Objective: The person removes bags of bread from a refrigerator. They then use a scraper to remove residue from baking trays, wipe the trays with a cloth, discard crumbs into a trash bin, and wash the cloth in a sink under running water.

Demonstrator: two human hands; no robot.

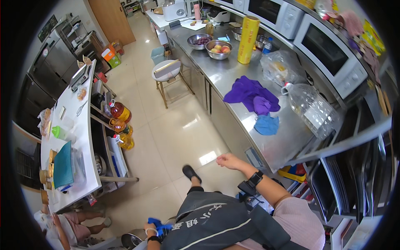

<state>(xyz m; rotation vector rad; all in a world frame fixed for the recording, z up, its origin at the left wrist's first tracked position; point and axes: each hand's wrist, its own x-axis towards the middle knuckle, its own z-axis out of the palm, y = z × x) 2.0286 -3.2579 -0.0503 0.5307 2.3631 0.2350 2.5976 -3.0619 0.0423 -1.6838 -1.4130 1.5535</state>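
My right hand (228, 161) is held out over the floor beside the steel counter, its fingers curled in and nothing showing in them. A black band with a small device (253, 180) is strapped round that wrist. Low in the view, my left hand (150, 230) is closed on a bunched blue cloth-like thing (160, 225), partly hidden by my dark apron (208, 221). On the counter nearest my right hand lie a light blue cloth (266, 124), a purple cloth (252, 92) and a large clear plastic bottle (310, 109).
The steel counter (221, 71) also carries a bowl of peaches (218, 50), a bowl of grapes (200, 41) and a yellow roll (248, 39). A stool (166, 71) stands in the aisle. Oil jugs (121, 111) sit under the white table (75, 106). Another person (77, 225) is at lower left.
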